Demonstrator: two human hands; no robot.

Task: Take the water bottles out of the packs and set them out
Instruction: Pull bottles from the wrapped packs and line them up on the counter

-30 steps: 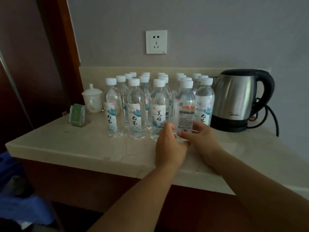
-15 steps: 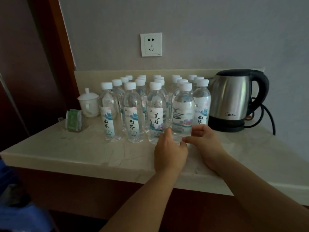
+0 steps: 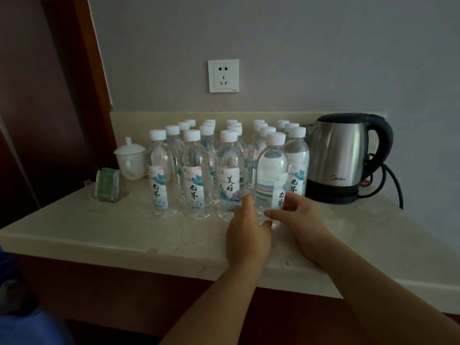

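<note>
Where the counter [image 3: 99,232] carries a steel kettle [image 3: 336,158], capped water bottles [image 3: 196,175] stand in rows just left of it. The front-row bottle [image 3: 271,170] nearest the kettle is gripped at its base by the left hand [image 3: 246,235] and right hand [image 3: 301,220].

1. Dim, flat light is covering the scene, leaving the left wooden panel [image 3: 37,95] dark.
2. Soft highlights are glinting on the kettle [image 3: 336,155].
3. Wide-angle distortion is slanting that panel's edge.
</note>
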